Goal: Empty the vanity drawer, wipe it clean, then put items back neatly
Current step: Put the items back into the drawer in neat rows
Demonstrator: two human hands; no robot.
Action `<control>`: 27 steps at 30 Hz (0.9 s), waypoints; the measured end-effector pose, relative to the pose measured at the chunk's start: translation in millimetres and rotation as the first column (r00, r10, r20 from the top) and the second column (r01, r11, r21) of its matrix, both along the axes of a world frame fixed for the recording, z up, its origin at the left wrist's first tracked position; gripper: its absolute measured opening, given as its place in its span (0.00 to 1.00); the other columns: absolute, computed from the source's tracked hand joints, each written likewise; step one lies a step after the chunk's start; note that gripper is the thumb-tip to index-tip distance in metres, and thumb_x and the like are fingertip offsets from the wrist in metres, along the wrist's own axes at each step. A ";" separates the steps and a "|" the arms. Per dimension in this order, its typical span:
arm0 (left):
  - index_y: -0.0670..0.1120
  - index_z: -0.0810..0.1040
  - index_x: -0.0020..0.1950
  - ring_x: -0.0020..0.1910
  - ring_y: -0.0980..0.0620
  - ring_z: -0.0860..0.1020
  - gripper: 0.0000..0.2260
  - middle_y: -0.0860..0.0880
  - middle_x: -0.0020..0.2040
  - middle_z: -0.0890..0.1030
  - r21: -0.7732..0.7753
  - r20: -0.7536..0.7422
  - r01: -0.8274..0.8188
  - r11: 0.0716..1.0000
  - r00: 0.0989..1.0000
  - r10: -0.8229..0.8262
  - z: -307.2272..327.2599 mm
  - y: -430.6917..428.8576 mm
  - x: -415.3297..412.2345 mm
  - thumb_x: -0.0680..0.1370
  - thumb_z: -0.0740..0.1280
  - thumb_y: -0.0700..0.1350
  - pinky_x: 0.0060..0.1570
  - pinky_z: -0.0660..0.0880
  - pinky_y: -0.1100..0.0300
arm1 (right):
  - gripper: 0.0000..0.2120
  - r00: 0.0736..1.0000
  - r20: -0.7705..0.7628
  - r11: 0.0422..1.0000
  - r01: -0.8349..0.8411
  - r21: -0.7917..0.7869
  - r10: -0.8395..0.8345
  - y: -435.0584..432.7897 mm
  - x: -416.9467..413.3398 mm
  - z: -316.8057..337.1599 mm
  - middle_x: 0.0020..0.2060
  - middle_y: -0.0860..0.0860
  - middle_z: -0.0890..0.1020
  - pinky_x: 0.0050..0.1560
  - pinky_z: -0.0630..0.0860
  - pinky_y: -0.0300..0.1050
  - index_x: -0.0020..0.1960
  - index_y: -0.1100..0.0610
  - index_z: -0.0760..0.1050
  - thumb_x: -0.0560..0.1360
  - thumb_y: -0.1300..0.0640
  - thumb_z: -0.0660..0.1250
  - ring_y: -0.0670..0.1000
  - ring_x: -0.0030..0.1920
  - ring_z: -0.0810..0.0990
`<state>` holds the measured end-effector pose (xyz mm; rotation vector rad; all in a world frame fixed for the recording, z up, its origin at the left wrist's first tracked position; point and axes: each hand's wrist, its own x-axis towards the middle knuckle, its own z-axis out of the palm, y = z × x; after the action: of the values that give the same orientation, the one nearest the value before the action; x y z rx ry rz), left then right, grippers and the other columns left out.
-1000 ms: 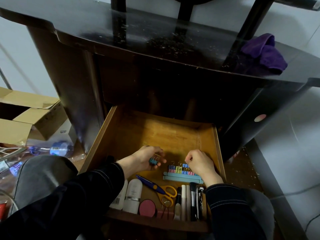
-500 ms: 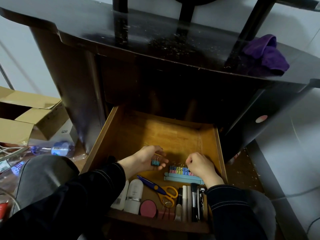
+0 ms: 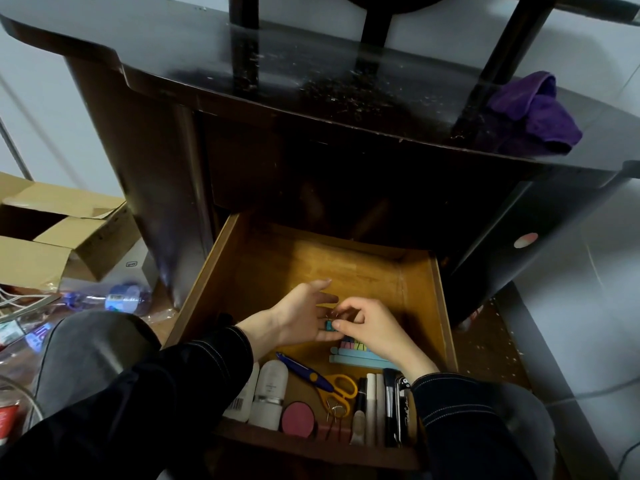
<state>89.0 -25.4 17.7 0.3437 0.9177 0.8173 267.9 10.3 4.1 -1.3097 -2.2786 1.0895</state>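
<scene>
Both hands have drawn together over the open drawer (image 3: 445,306): the left hand (image 3: 301,318) now lies palm up, fingers spread, cradling a small blue clip (image 3: 329,325), which the right hand (image 3: 372,329) pinches with its fingertips (above the row of coloured clips (image 3: 355,346)). Scissors (image 3: 325,379) lie nearer the front.

One head-worn camera looks steeply down and forward, close over the open drawer (image 3: 443,306), with the vanity (image 3: 311,109) top rising just beyond it.
</scene>
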 end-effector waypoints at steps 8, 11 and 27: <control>0.42 0.70 0.71 0.54 0.39 0.82 0.24 0.38 0.63 0.77 0.017 -0.217 0.001 1.000 0.976 0.003 -7.5 1.0 1.4 0.83 0.60 0.57 0.50 0.80 0.48 | 0.03 0.979 -0.004 0.978 0.203 0.053 -0.203 9.8 11.3 10.5 0.43 0.40 0.83 0.47 0.77 0.39 0.46 0.45 0.80 0.78 0.52 0.71 0.39 0.45 0.80; 0.41 0.73 0.69 0.51 0.40 0.82 0.21 0.40 0.60 0.79 0.006 -0.383 0.032 0.999 0.923 -0.027 -17.1 0.9 2.2 0.83 0.60 0.55 0.49 0.80 0.49 | 0.02 0.922 0.236 0.940 0.255 0.225 -0.307 17.4 24.6 13.8 0.44 0.44 0.83 0.47 0.82 0.43 0.48 0.50 0.79 0.80 0.54 0.68 0.44 0.45 0.82; 0.45 0.68 0.73 0.43 0.44 0.84 0.22 0.44 0.65 0.76 0.036 -0.558 0.207 0.978 0.816 -0.152 -18.8 -8.6 14.0 0.82 0.63 0.53 0.43 0.81 0.53 | 0.07 0.493 0.870 0.926 -0.333 0.180 0.009 37.8 36.5 29.1 0.44 0.50 0.81 0.51 0.81 0.50 0.48 0.53 0.78 0.81 0.62 0.63 0.52 0.46 0.81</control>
<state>102.9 -34.0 -1.1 0.7697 1.3669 0.5894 304.4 48.1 33.3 -1.7360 -3.1562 -0.0685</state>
